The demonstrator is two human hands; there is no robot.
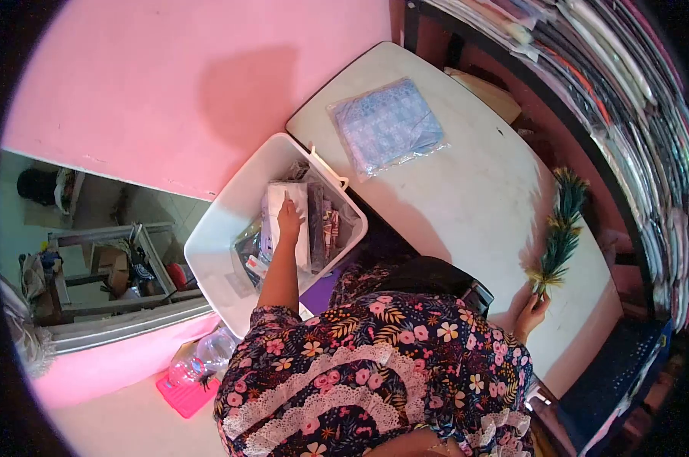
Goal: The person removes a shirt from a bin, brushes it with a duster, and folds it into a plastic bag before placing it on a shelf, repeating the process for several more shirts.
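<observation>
Clutter fills the white bin standing on the floor at the corner of the table: packets stand upright in it, and the left hand lies on top of a white packet, fingers pressed together and flat on it, not pinching. Darker packets crowd in just to the right of that hand, touching the white one. The right hand is out over the table's right part, fingers closed around the stems of a peacock feather bunch, whose green tips point up and away toward the shelves of stacked goods. A clear bag of blue fabric lies flat on the table, well apart from both hands. Between the bin and the person's body a purple thing shows, partly hidden by the floral sleeve. Plastic bottles and a pink tray sit on the floor near the pink wall.
</observation>
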